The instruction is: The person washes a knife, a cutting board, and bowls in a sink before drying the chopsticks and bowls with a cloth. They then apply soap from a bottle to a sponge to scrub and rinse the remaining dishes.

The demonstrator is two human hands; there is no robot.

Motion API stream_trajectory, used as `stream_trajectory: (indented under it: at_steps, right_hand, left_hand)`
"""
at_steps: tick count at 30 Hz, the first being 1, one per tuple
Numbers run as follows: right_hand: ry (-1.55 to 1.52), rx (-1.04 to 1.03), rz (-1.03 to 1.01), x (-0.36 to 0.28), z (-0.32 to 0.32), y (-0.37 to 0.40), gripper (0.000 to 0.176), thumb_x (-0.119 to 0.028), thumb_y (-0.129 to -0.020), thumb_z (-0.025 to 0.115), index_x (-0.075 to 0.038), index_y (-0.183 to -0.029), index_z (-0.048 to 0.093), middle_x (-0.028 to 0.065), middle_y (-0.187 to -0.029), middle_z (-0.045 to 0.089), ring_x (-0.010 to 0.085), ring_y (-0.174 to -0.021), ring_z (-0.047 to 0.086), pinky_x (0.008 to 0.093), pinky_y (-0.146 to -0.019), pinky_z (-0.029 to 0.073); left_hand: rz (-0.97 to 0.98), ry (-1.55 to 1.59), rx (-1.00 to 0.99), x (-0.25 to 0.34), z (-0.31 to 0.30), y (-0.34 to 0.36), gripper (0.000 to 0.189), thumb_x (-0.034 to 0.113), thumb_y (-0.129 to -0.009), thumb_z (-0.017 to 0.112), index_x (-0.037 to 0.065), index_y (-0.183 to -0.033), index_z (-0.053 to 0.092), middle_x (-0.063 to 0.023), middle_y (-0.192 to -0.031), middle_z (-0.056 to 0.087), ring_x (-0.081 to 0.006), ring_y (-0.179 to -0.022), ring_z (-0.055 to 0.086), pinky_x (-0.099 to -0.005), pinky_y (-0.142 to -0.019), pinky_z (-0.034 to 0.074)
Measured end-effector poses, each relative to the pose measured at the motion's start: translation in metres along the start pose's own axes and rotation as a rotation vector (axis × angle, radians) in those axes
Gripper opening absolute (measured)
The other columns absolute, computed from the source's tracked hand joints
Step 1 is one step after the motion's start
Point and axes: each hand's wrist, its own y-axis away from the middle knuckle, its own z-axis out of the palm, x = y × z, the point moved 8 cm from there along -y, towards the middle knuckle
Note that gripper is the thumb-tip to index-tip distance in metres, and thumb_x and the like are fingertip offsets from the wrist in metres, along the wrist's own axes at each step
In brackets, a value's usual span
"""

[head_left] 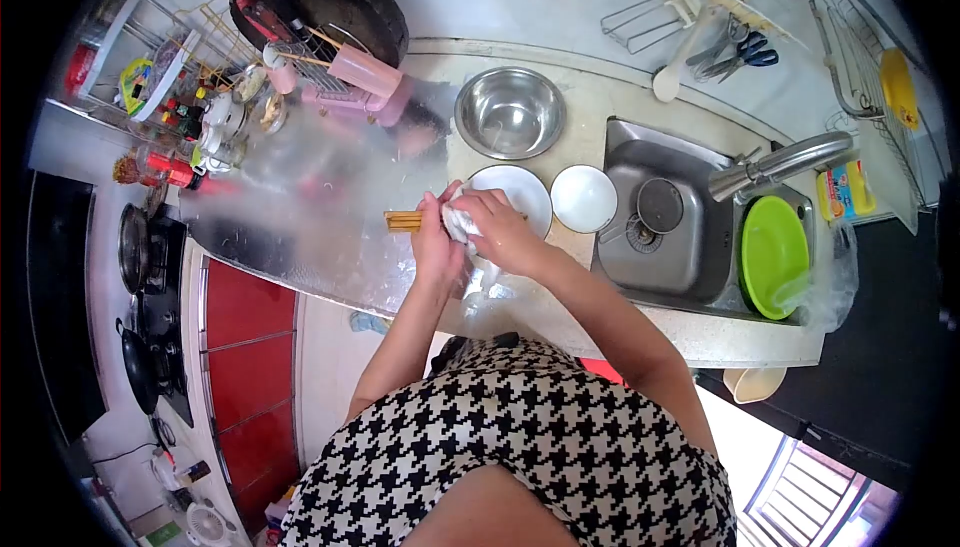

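Note:
My left hand [436, 245] is closed around a bundle of wooden chopsticks [402, 221], whose ends stick out to the left over the counter. My right hand [500, 231] presses a crumpled white cloth [461, 224] around the chopsticks, close against my left fingers. Just behind my hands, a white plate [520, 185] is partly covered by my right hand. To its right stands a white bowl [584, 199], and farther back a steel basin [510, 113]. The middle of the chopsticks is hidden by the cloth and my fingers.
At the right is a steel sink [712, 237] with a faucet [785, 165] and a green basin [775, 257]. A pink holder [360, 107], a dark wok [320, 2] and several seasoning bottles [190, 117] stand at the back left. Scissors [740, 52] hang on the wall.

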Motion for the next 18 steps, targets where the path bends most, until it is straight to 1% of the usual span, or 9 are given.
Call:
stream_trajectory:
  at_steps: [3,6,7,10,11,13,16,18]
  right_hand:
    - [0.109,-0.029,0.019,0.02,0.008,0.003,0.041,-0.003,-0.07,0.06,-0.005,-0.11,0.049,0.0156,-0.111,0.052,0.0348,-0.103,0.046,0.0386,-0.089,0.039]
    - [0.267,-0.102,0.128,0.048,0.009,0.011,0.034,-0.004,-0.072,0.058,-0.004,-0.105,0.051,0.0152,-0.106,0.056,0.0335,-0.098,0.049,0.0391,-0.087,0.04]
    - [0.331,-0.163,0.193,0.059,0.013,0.011,0.033,-0.003,-0.072,0.057,-0.005,-0.105,0.05,0.0145,-0.103,0.057,0.0332,-0.098,0.049,0.0397,-0.085,0.042]
    - [0.505,-0.23,0.29,0.076,0.016,0.012,0.024,-0.005,-0.076,0.052,-0.005,-0.1,0.051,0.0145,-0.099,0.058,0.0325,-0.096,0.051,0.0397,-0.082,0.044]
    - [0.536,-0.229,0.269,0.076,0.016,0.012,0.021,-0.006,-0.077,0.051,-0.004,-0.098,0.052,0.0145,-0.097,0.058,0.0317,-0.094,0.053,0.0392,-0.08,0.045]
    - [0.602,-0.223,0.219,0.072,0.015,0.008,0.015,-0.009,-0.079,0.05,-0.004,-0.092,0.054,0.0144,-0.092,0.058,0.0303,-0.09,0.056,0.0382,-0.075,0.048]
    - [0.631,-0.241,0.243,0.072,0.019,0.007,0.016,-0.01,-0.079,0.05,-0.003,-0.093,0.054,0.0143,-0.093,0.058,0.0299,-0.088,0.057,0.0395,-0.073,0.049]
    - [0.61,-0.215,0.309,0.075,0.013,0.006,0.018,-0.01,-0.078,0.052,-0.003,-0.095,0.054,0.015,-0.092,0.058,0.0305,-0.087,0.058,0.0401,-0.074,0.049]
  left_hand:
    - [0.137,-0.05,0.014,0.021,-0.001,0.009,0.028,0.031,-0.095,0.04,0.006,-0.083,0.045,-0.0222,-0.115,0.054,-0.0287,-0.111,0.051,-0.0391,-0.099,0.036]
    - [0.108,-0.045,-0.037,0.044,0.001,0.008,0.03,0.032,-0.096,0.039,0.007,-0.078,0.043,-0.0248,-0.113,0.055,-0.033,-0.115,0.048,-0.0426,-0.1,0.035]
    - [0.098,-0.059,0.024,0.048,-0.003,0.008,0.032,0.033,-0.095,0.039,0.008,-0.076,0.042,-0.0247,-0.112,0.056,-0.0341,-0.114,0.048,-0.0442,-0.101,0.033]
    - [0.096,-0.033,0.024,0.071,0.001,0.016,0.032,0.033,-0.095,0.039,0.008,-0.076,0.042,-0.0243,-0.11,0.056,-0.034,-0.114,0.048,-0.0438,-0.101,0.033]
    - [0.124,-0.057,0.006,0.08,0.006,0.018,0.032,0.033,-0.095,0.039,0.008,-0.077,0.043,-0.0212,-0.105,0.058,-0.0331,-0.111,0.05,-0.0431,-0.099,0.035]
    - [0.121,-0.109,-0.008,0.087,0.014,0.02,0.027,0.029,-0.095,0.042,0.007,-0.079,0.045,-0.0178,-0.101,0.059,-0.0301,-0.106,0.053,-0.0416,-0.097,0.037]
    - [0.133,-0.183,0.006,0.081,0.011,0.017,0.017,0.021,-0.093,0.047,0.006,-0.085,0.049,-0.013,-0.097,0.058,-0.0248,-0.1,0.055,-0.0379,-0.094,0.04]
    - [0.162,-0.257,0.007,0.068,0.01,0.014,0.012,0.016,-0.092,0.05,0.005,-0.091,0.05,-0.0106,-0.097,0.058,-0.0213,-0.097,0.055,-0.035,-0.092,0.041]
